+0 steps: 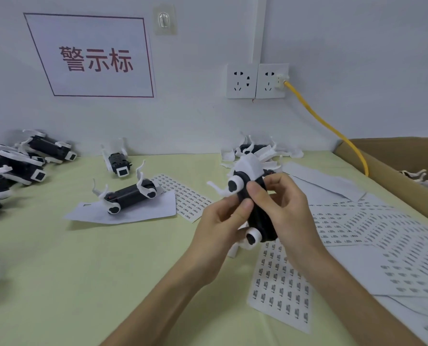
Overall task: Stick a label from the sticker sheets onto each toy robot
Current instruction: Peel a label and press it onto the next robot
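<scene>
A black-and-white toy robot (259, 221) is held up above the table, belly toward me, its white legs sticking out. My left hand (223, 221) grips its left side, thumb pressed on the black body. My right hand (285, 208) wraps round the right side, with its thumb on the body beside the left thumb. Sticker sheets (280, 288) with rows of small labels lie below and to the right of my hands. Another robot (128, 196) lies on a blank sheet at centre left.
Several robots (20, 166) are piled at the far left, one (119, 164) near the wall, more (255, 148) behind my hands. A cardboard box (382, 166) stands at the right. A yellow cable (327, 126) runs from the wall socket (270, 81).
</scene>
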{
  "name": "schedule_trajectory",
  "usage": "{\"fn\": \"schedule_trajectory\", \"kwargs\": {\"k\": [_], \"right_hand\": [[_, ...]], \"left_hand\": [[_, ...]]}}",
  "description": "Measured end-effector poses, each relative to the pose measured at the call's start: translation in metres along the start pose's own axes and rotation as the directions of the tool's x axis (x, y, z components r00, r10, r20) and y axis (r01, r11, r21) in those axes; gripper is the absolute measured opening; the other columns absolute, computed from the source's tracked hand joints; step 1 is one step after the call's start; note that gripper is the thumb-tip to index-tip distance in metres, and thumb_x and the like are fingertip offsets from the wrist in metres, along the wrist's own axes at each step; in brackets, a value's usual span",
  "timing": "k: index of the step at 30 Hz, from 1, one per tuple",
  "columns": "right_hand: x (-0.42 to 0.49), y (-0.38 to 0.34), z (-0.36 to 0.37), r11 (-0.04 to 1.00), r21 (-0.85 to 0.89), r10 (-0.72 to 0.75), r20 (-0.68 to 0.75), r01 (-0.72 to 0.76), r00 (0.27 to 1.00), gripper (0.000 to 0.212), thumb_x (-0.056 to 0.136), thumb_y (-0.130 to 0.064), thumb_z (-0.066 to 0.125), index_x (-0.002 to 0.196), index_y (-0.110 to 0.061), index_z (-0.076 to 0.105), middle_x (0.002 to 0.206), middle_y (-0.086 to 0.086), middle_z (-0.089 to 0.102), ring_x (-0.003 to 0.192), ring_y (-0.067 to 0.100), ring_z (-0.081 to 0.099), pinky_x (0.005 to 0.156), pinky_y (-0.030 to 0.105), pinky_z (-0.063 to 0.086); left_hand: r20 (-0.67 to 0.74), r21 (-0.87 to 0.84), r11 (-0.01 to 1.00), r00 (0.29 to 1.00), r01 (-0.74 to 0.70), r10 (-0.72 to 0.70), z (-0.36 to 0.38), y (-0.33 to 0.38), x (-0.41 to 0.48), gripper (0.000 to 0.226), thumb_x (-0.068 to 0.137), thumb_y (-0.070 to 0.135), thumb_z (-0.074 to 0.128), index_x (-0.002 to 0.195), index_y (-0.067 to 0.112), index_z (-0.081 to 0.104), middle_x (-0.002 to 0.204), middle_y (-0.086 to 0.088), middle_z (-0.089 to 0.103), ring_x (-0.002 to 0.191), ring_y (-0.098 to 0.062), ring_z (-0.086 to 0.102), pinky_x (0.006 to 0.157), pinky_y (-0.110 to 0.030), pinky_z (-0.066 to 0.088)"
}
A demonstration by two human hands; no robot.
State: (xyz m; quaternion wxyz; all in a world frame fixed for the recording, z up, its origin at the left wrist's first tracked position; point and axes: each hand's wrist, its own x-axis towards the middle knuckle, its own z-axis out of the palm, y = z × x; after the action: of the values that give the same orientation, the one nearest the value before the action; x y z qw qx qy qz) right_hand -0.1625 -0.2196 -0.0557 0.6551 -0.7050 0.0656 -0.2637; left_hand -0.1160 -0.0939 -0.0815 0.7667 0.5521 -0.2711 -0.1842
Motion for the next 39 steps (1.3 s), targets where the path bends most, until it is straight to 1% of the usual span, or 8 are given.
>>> {"fn": "schedule_trajectory", "kwargs": {"k": [12,17,19,26,28,33,36,39], "right_hand": [[0.002,-0.006,-0.009,0.881,0.373,0.185,0.292,-0.291,0.938,0.027,0.088,-0.035,0.065,0.102,-0.012,0.06,0.094,0.007,0.069,0.082,0.018,0.066,0.061,0.028,0.054],[-0.001,0.003,0.003,0.979,-0.113,-0.16,0.095,0.17,0.983,0.032,0.099,-0.01,0.062,0.116,-0.034,0.074,0.112,-0.014,0.072,0.102,0.005,0.066,0.078,0.017,0.053],[-0.002,0.004,0.006,0.972,-0.12,-0.185,0.129,0.201,0.974,0.036,0.098,-0.007,0.062,0.112,-0.039,0.073,0.111,-0.019,0.073,0.106,-0.003,0.064,0.078,0.015,0.053],[0.01,0.015,-0.011,0.955,-0.276,-0.087,0.072,0.104,0.994,0.02,0.095,-0.019,0.068,0.103,-0.036,0.076,0.103,-0.026,0.072,0.099,-0.007,0.063,0.077,0.004,0.043],[0.012,0.021,-0.011,0.891,-0.449,-0.022,0.11,0.069,0.994,0.03,0.092,-0.03,0.071,0.121,-0.04,0.068,0.119,-0.026,0.066,0.111,-0.004,0.059,0.083,0.005,0.04],[0.008,0.043,0.001,0.5,-0.848,0.181,0.304,0.179,0.935,0.091,0.083,-0.068,0.063,0.158,-0.037,0.022,0.163,-0.016,0.026,0.149,0.01,0.024,0.118,0.043,0.02],[0.007,0.054,0.001,0.456,-0.863,0.219,0.345,0.217,0.913,0.086,0.081,-0.075,0.056,0.154,-0.036,0.032,0.16,-0.016,0.031,0.147,0.009,0.025,0.116,0.041,0.016],[0.009,0.052,-0.002,0.495,-0.843,0.164,0.328,0.21,0.93,0.056,0.083,-0.072,0.058,0.13,-0.041,0.056,0.133,-0.02,0.048,0.129,0.008,0.042,0.1,0.034,0.021]], "left_hand": [[0.094,-0.143,0.985,0.992,0.097,-0.084,-0.007,0.007,-0.001,0.05,0.106,0.038,0.05,0.136,0.001,0.062,0.132,-0.025,0.067,0.12,-0.034,0.067,0.088,-0.036,0.059],[-0.034,-0.236,0.969,0.996,0.076,-0.086,-0.014,0.008,0.002,0.05,0.105,0.038,0.048,0.144,0.008,0.057,0.141,-0.018,0.064,0.135,-0.032,0.059,0.112,-0.047,0.049],[-0.123,-0.288,0.956,0.987,0.061,-0.1,-0.017,0.008,0.004,0.051,0.101,0.039,0.053,0.14,0.007,0.062,0.139,-0.015,0.066,0.136,-0.032,0.058,0.113,-0.045,0.048],[-0.28,-0.515,0.855,0.954,-0.056,-0.106,-0.029,0.017,0.009,0.021,0.089,0.029,0.067,0.087,0.017,0.085,0.108,-0.005,0.078,0.102,-0.02,0.075,0.071,-0.025,0.06],[-0.329,-0.561,0.824,0.935,-0.078,-0.136,-0.034,0.02,0.011,0.015,0.082,0.027,0.073,0.082,0.016,0.083,0.104,-0.005,0.076,0.099,-0.02,0.075,0.068,-0.025,0.06],[-0.4,-0.541,0.838,0.898,-0.069,-0.184,-0.041,0.024,0.011,0.035,0.085,0.047,0.07,0.074,0.013,0.069,0.077,-0.008,0.063,0.075,-0.017,0.071,0.058,-0.022,0.056],[-0.424,-0.468,0.883,0.886,-0.037,-0.188,-0.043,0.024,0.01,0.05,0.091,0.057,0.062,0.075,0.012,0.05,0.082,-0.006,0.052,0.072,-0.02,0.06,0.062,-0.028,0.043],[-0.405,-0.424,0.904,0.884,0.044,-0.233,-0.044,0.024,0.01,0.045,0.102,0.059,0.049,0.084,0.019,0.059,0.08,-0.004,0.065,0.078,-0.021,0.062,0.069,-0.029,0.046]]}}
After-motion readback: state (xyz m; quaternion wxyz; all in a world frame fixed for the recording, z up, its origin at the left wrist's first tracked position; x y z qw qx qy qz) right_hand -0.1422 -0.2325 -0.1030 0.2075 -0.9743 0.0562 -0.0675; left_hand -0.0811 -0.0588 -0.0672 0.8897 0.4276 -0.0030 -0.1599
